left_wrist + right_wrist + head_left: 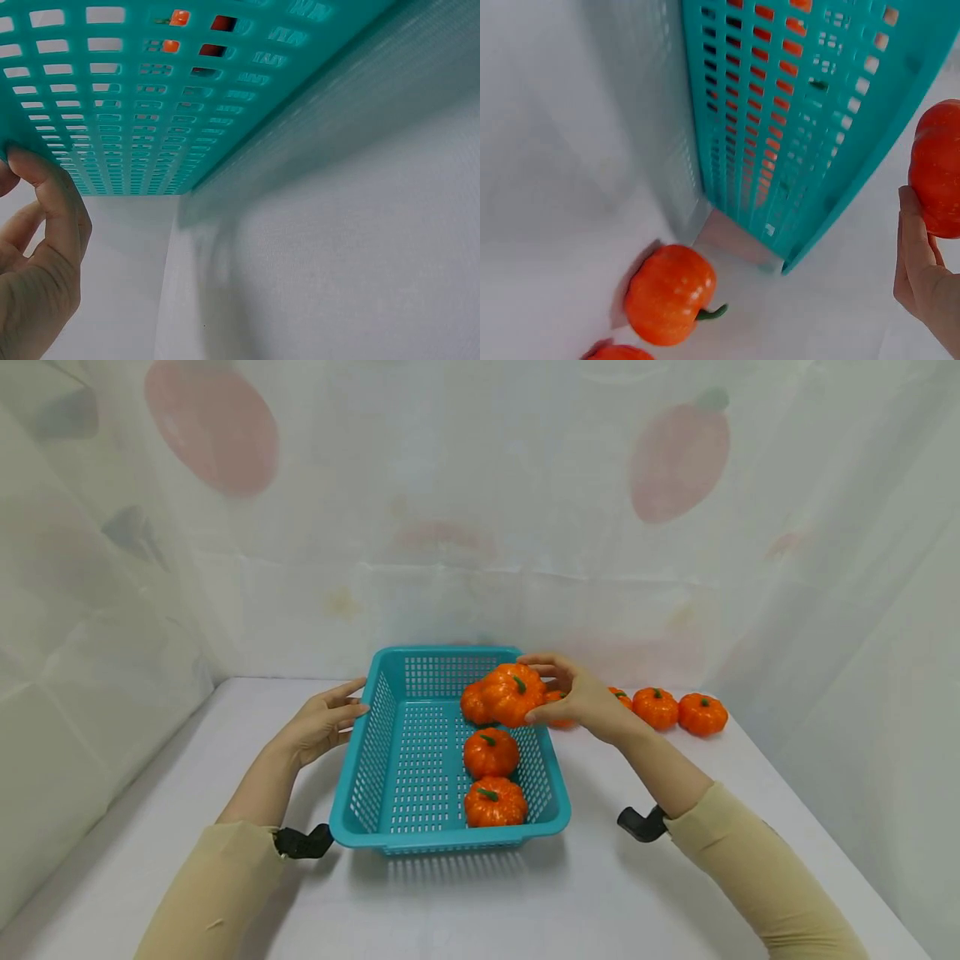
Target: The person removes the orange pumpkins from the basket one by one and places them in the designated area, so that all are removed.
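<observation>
A turquoise basket (424, 842) with slatted openings stands on the table, with several small orange pumpkins inside along its right side, among them one pumpkin (491, 753) near the middle and one (495, 802) at the front. At the left rim, my left hand (318, 720) grips the basket with thumb and fingers; its curled fingers (64, 202) also show in the left wrist view. My right hand (581, 697) holds another pumpkin (514, 695) by its right side, over the basket's right edge. This held pumpkin partly covers one behind it in the basket.
More orange pumpkins lie in a row on the white table right of the basket, including one (656, 708) and the outermost (702, 715). The right wrist view shows a pumpkin (670, 295) beside the basket. A pale curtain (465, 577) hangs behind the table.
</observation>
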A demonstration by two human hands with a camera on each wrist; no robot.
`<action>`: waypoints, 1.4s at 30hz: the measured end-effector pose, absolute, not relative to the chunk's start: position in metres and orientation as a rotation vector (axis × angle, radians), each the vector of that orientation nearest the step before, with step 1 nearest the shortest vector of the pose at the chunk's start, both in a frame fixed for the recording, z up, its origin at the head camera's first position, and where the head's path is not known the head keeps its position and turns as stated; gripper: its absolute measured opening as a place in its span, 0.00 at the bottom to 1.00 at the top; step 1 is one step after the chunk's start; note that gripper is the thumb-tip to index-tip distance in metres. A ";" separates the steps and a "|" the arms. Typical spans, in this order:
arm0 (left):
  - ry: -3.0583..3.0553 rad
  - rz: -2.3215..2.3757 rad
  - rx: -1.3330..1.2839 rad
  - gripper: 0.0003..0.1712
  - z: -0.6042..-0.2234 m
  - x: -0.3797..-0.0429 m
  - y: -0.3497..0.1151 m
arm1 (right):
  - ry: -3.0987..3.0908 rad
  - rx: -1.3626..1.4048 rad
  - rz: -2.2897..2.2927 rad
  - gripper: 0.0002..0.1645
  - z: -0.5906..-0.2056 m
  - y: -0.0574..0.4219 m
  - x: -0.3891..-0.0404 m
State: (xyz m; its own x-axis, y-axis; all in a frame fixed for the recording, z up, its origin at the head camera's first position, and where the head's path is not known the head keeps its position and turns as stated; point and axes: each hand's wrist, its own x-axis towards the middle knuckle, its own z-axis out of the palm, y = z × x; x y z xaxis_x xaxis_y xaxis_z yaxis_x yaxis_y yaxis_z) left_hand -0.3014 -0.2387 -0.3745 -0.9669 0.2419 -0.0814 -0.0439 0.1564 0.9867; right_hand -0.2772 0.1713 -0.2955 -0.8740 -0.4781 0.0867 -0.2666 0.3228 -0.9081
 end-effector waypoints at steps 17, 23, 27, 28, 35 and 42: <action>2.207 1.890 0.189 0.46 -0.372 -0.301 -0.238 | 2.433 -0.553 -1.661 0.45 -0.311 0.215 -0.294; 2.205 1.888 0.189 0.46 -0.372 -0.301 -0.238 | 2.423 -0.460 -1.708 0.43 -0.319 0.229 -0.296; 2.208 1.886 0.187 0.46 -0.372 -0.301 -0.238 | 2.410 -0.426 -1.723 0.44 -0.326 0.237 -0.298; 2.209 1.886 0.187 0.46 -0.372 -0.301 -0.238 | 2.410 -0.417 -1.721 0.44 -0.327 0.239 -0.298; 2.207 1.884 0.194 0.45 -0.371 -0.300 -0.238 | 2.411 -0.335 -1.686 0.45 -0.341 0.249 -0.299; 2.202 1.887 0.202 0.45 -0.371 -0.300 -0.238 | 2.376 -0.297 -1.645 0.45 -0.353 0.254 -0.301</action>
State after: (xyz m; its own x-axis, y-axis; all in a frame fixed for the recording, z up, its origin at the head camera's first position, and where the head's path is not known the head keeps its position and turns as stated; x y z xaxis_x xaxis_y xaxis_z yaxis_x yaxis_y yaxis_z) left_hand -0.2999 -0.2377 -0.3713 -0.9630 0.2551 -0.0871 -0.0471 0.1590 0.9861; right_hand -0.3012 0.2542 -0.3525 -0.9516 -0.2974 -0.0774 -0.0323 0.3472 -0.9372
